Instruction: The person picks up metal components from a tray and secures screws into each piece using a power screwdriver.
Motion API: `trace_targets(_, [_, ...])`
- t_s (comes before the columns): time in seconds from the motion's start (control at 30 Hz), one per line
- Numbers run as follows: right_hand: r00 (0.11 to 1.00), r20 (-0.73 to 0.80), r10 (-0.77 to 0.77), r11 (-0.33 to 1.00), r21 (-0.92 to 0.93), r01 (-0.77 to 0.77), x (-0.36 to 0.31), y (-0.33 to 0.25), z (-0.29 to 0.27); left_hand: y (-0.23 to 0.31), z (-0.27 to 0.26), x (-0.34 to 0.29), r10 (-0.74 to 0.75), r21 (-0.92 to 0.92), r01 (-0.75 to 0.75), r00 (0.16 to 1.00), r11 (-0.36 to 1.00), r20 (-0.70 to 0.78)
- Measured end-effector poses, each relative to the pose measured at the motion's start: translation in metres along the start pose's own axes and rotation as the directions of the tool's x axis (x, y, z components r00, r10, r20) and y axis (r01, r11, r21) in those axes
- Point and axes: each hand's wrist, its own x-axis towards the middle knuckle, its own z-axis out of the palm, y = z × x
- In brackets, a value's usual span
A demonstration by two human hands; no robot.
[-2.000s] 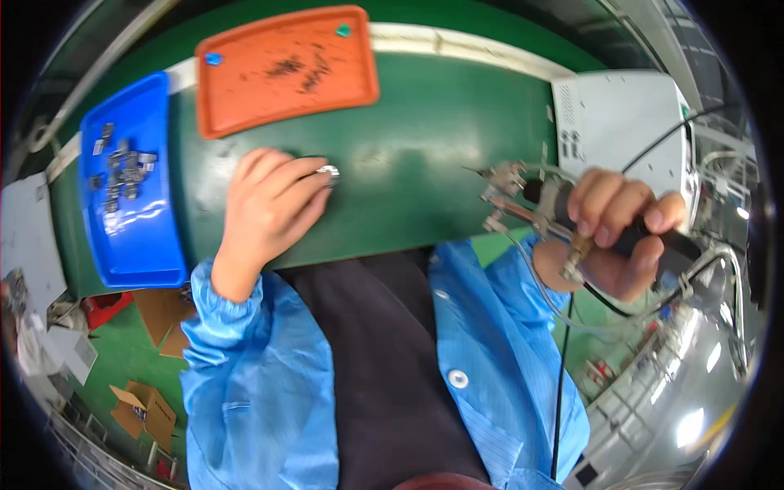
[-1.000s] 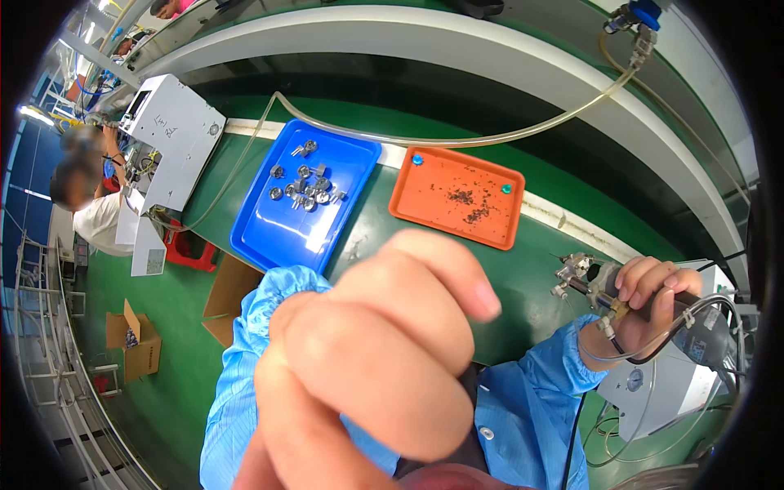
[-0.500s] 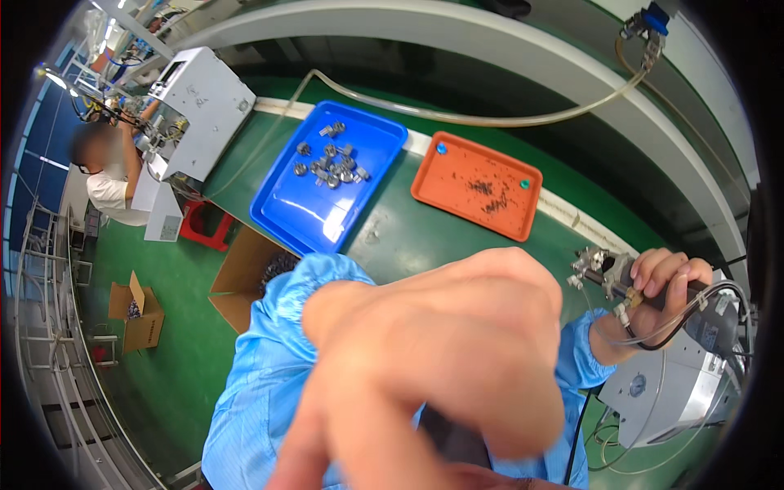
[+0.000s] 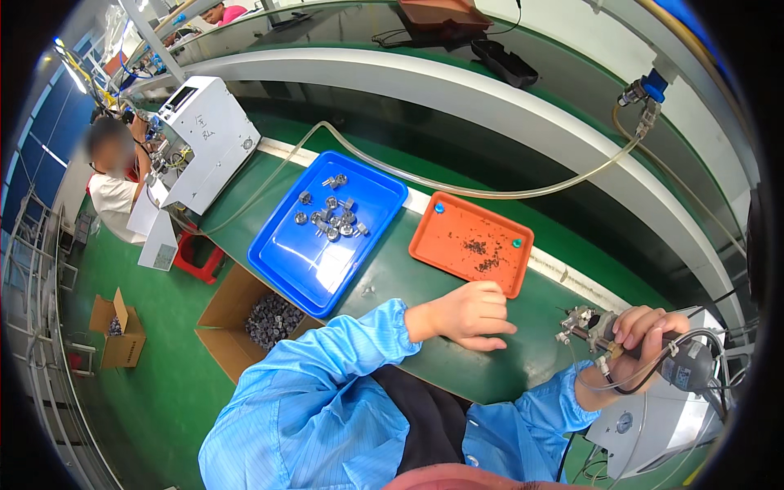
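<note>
My left hand [image 4: 469,317] hovers over the green table just below the orange tray [image 4: 523,278]. Its fingers are loosely bent, thumb apart from them, and no object shows in it. Dark little parts [image 4: 482,249], too small to name, lie scattered in that tray, with a blue and a green round piece near its ends. On the right, my right hand [image 4: 641,331] is wrapped around a metal fixture with air fittings and thin hoses [image 4: 588,324]. A dark grey rounded housing [image 4: 688,365] sits beside the wrist. Part of the grip is hidden by the fingers.
A blue tray [image 4: 314,278] holds several shiny metal parts [image 4: 333,222]. Left of my sleeve stands a cardboard box [image 4: 224,322] full of small grey parts. A clear hose [image 4: 457,192] arcs behind the trays. A co-worker [image 4: 118,188] sits by a white machine [image 4: 208,143].
My left hand has gone from close before the camera, blurred, to the table beside the orange tray. The view has tilted up. My right hand keeps its hold on the fixture.
</note>
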Motion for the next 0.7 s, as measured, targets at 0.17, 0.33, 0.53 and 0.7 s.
trace_targets(0.17, [0.998,-0.062,0.0,1.0,-0.03,-0.002,0.002,-0.004,0.002,-0.017,0.004,-0.014,-0.133,0.047,0.137,0.988,0.989,-0.079])
trace_targets(0.33, [0.995,-0.099,0.019,1.0,0.013,-0.018,-0.003,-0.003,0.011,-0.02,0.007,-0.026,-0.198,0.035,0.204,0.971,0.978,-0.134])
trace_targets(0.53, [0.997,-0.079,0.023,1.0,0.011,-0.022,-0.004,-0.008,0.014,-0.028,0.008,-0.023,-0.193,0.06,0.204,0.969,0.977,-0.152])
trace_targets(0.7, [0.995,-0.087,0.047,0.996,0.076,-0.041,0.001,-0.008,0.02,-0.033,-0.01,-0.026,-0.239,0.231,0.342,0.894,0.911,-0.38])
